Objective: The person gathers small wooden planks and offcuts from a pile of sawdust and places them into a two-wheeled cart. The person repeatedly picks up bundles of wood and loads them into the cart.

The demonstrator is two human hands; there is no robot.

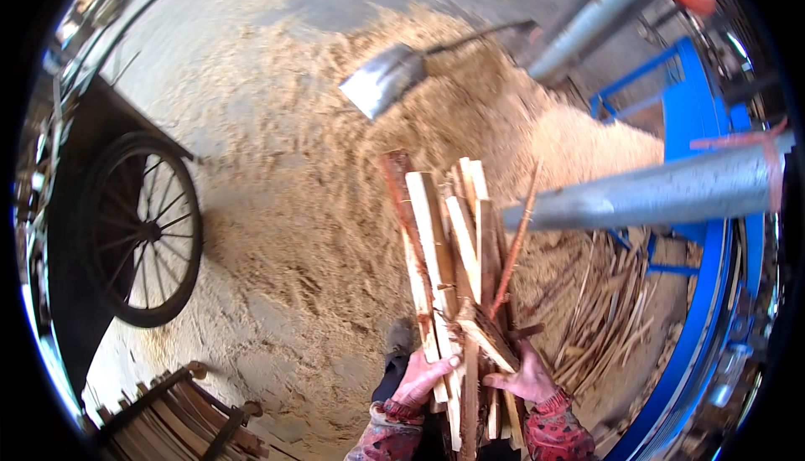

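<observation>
A bundle of rough wood offcuts [449, 251], pale and reddish strips of uneven length, stands almost upright in front of me. My left hand [419, 377] grips the bundle's lower left side. My right hand [528, 375] holds its lower right side, fingers curled around the sticks. Both sleeves are red and patterned. The bundle's lower ends are hidden between my arms.
Sawdust [285, 209] covers the floor. A metal shovel [387, 80] lies on it ahead. A cart with a spoked wheel [147, 230] stands left. Grey pipes [662, 193] and a blue machine frame [713, 293] stand right, with loose wood strips [604, 310] beneath. Stacked slats [176, 415] lie lower left.
</observation>
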